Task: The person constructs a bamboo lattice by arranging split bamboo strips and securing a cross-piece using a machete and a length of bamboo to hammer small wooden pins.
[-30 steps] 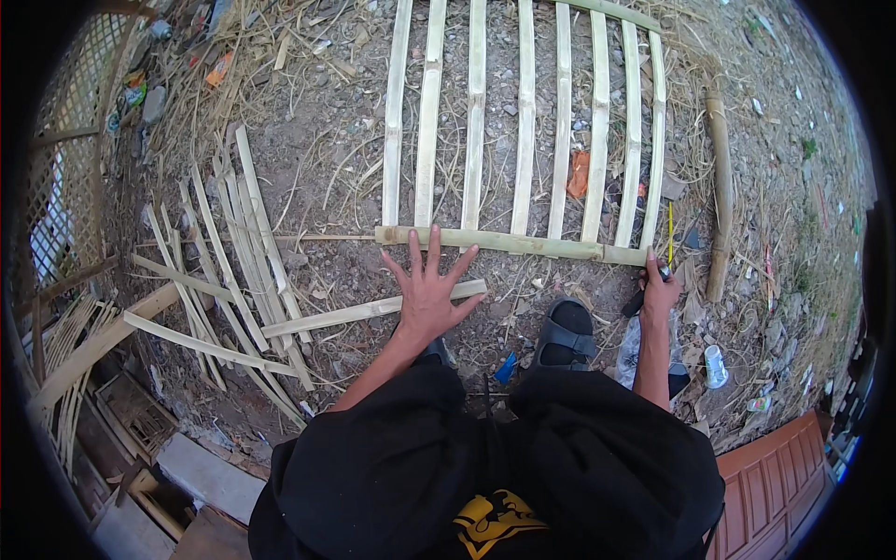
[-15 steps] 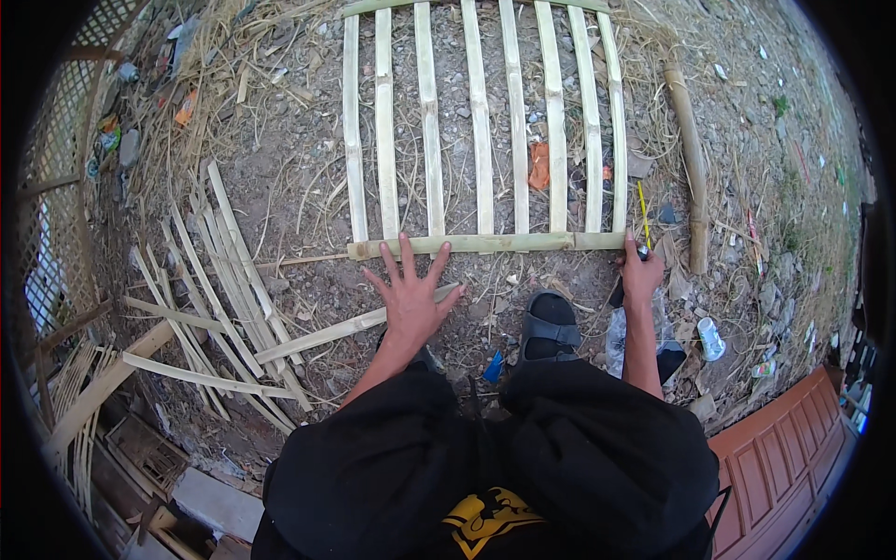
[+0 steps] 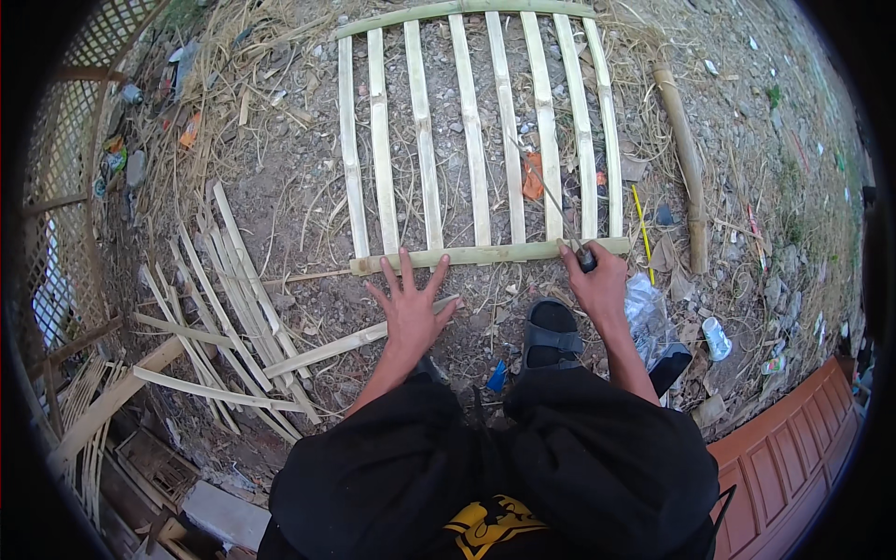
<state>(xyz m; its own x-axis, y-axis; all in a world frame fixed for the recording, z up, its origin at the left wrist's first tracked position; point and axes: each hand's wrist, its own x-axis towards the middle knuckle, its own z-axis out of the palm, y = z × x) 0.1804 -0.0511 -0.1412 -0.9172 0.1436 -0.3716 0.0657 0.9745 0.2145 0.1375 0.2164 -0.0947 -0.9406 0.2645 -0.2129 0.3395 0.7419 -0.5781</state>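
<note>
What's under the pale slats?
Through the gaps between the slats, stony dirt and an orange scrap show. Whatever lies directly beneath each slat is covered and can't be seen.

Diffuse outdoor daylight, moderately bright and slightly cool, falls over the grey-brown littered ground [image 3: 299,187]; shadows are soft and faint. The pale, flat bamboo slats [image 3: 470,131] read lightest near the centre, where focus is crisp. The loose black cloth trousers [image 3: 373,476] sink into near-uniform darkness. Small glints mark the crumpled clear plastic bag [image 3: 644,308]. Fisheye distortion bows the reddish-brown panelled door [image 3: 793,457] and brown slatted lattice [image 3: 67,159]; detail softens outward into a black circular vignette.
</note>
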